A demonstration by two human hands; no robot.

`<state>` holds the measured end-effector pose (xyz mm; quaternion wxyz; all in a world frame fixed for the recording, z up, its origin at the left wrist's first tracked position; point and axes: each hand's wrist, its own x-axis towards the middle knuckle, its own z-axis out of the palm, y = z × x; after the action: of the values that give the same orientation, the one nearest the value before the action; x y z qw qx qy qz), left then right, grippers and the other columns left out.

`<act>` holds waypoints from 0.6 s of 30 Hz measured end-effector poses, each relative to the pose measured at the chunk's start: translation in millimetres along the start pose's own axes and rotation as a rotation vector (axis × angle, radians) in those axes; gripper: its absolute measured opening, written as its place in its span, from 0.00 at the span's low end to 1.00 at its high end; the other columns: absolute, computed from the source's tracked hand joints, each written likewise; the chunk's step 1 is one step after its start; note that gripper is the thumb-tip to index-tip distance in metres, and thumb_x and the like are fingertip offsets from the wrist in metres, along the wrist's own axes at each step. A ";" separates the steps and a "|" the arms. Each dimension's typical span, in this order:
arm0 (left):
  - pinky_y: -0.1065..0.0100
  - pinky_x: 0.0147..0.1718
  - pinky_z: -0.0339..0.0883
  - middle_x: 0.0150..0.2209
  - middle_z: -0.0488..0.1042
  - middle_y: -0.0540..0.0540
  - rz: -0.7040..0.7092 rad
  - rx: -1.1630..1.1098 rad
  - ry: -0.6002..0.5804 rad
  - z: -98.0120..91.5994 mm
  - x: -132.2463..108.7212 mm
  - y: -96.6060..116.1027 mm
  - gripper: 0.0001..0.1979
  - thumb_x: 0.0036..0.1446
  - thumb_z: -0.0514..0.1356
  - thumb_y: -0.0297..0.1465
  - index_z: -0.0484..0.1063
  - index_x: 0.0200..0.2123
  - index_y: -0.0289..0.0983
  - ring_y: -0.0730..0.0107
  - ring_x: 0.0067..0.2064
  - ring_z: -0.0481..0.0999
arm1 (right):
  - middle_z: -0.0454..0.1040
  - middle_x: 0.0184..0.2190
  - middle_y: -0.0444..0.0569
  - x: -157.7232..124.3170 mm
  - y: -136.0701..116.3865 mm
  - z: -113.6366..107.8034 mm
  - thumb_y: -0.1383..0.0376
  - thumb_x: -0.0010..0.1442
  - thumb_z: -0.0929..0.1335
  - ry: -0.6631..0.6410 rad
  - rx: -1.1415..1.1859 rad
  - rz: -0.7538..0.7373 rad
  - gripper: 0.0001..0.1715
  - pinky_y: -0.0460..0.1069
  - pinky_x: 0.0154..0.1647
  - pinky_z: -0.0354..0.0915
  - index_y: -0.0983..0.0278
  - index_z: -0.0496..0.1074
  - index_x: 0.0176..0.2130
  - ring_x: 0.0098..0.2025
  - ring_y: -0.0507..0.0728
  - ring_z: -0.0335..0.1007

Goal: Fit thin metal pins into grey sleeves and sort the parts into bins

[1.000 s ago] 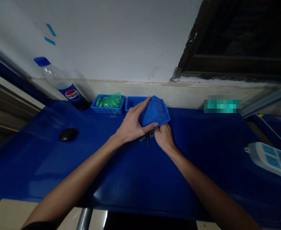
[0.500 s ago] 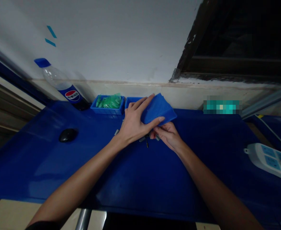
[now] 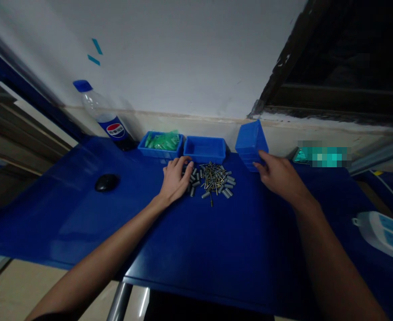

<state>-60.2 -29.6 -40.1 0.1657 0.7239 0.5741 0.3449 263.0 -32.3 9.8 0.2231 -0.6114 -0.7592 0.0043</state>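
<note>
A pile of small metal pins and grey cylinders lies on the blue table. At its left edge rests my left hand, fingers curved and apart over a few grey cylinders. My right hand pinches the edge of a blue bin, which is tilted on its side to the right of the pile. Behind the pile sits an empty blue bin. Beside it on the left, another blue bin holds green bagged items.
A cola bottle leans near the wall at the back left. A black mouse lies on the left of the blue table. At the right are a blurred green object and a white power strip.
The blue bin has moved right in my right hand, uncovering the pile. My left hand has let go of the bin and come down at the pile's left side.
</note>
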 end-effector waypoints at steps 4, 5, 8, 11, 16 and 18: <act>0.43 0.57 0.62 0.51 0.78 0.42 -0.019 -0.042 -0.030 10.6 1.6 11.0 0.20 0.74 0.50 0.48 0.73 0.55 0.44 0.49 0.55 0.72 | 0.83 0.40 0.58 -0.5 6.5 14.4 0.67 0.65 0.67 -0.049 -0.291 -0.015 0.20 0.58 0.38 0.69 0.59 0.81 0.53 0.39 0.67 0.79; 0.43 0.57 0.62 0.52 0.78 0.42 -0.022 -0.041 -0.031 13.5 1.9 14.6 0.19 0.74 0.50 0.47 0.73 0.55 0.44 0.48 0.55 0.71 | 0.83 0.40 0.58 0.2 7.2 18.7 0.68 0.65 0.67 -0.051 -0.307 -0.025 0.20 0.58 0.38 0.69 0.59 0.81 0.53 0.40 0.68 0.79; 0.43 0.56 0.62 0.52 0.77 0.42 -0.032 -0.055 -0.038 21.2 2.4 23.9 0.18 0.74 0.51 0.46 0.73 0.55 0.45 0.47 0.57 0.69 | 0.83 0.41 0.59 2.6 9.9 29.9 0.67 0.67 0.65 -0.026 -0.288 -0.065 0.20 0.60 0.42 0.71 0.61 0.82 0.53 0.44 0.69 0.77; 0.43 0.57 0.62 0.54 0.76 0.42 -0.018 -0.059 -0.020 26.1 3.7 28.8 0.18 0.73 0.52 0.45 0.73 0.56 0.45 0.46 0.58 0.68 | 0.83 0.43 0.61 4.2 13.4 38.3 0.66 0.69 0.65 0.027 -0.197 -0.118 0.21 0.63 0.49 0.71 0.65 0.82 0.55 0.46 0.70 0.75; 0.42 0.56 0.64 0.55 0.72 0.38 -0.006 -0.018 0.018 28.4 8.8 27.7 0.29 0.71 0.55 0.45 0.60 0.70 0.44 0.45 0.57 0.68 | 0.82 0.47 0.59 5.2 17.9 47.0 0.63 0.69 0.66 0.065 -0.021 -0.188 0.23 0.65 0.57 0.68 0.64 0.79 0.59 0.50 0.69 0.74; 0.41 0.55 0.65 0.56 0.71 0.37 -0.008 -0.001 -0.016 27.9 10.2 26.0 0.30 0.71 0.54 0.46 0.58 0.72 0.44 0.44 0.57 0.69 | 0.82 0.47 0.58 5.6 18.1 46.4 0.63 0.69 0.66 0.068 0.003 -0.190 0.23 0.66 0.58 0.68 0.65 0.79 0.59 0.50 0.68 0.74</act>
<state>-21.3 -23.1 -40.1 0.1720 0.7241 0.5757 0.3386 262.9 -10.2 -35.2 0.2489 -0.5361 -0.8058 -0.0367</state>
